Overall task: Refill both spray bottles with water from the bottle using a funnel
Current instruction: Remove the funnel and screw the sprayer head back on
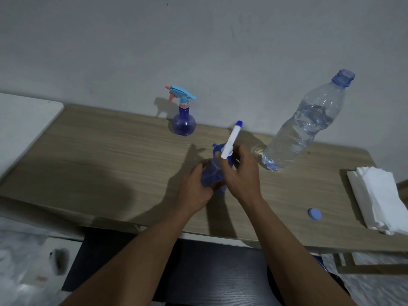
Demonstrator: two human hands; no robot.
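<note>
- Currently, in the head view, both bare arms reach forward over a wood-grain table (110,164) that stands against a grey wall.
- The left hand (196,191) is wrapped around the body of a blue translucent spray bottle (213,175), holding it steady at the table's centre.
- The right hand (241,173) is closed around that bottle's neck and blue collar, where a white trigger sprayer with a blue nozzle tip (231,140) sticks up and away from the person, tilted to the right.
- Whether the sprayer is being unscrewed or screwed back on cannot be told; no funnel is visible.
- A second spray bottle (183,122), round and blue with a light blue and pink trigger head still on, stands upright at the back, beyond the hands and to the left.
- An open clear water bottle (306,129), roughly two-thirds full, stands behind and to the right of the hands; the wide lens makes it appear to lean right.
- Its blue cap (314,214) lies flat on the table near the front edge, right of the right forearm.
- A stack of white paper napkins (379,195) sits at the far right edge.
- The key relation, as a judgement: the water bottle lies on the right hand's side, nearer that hand, so it would likely lift it while the left steadies the spray bottle.
</note>
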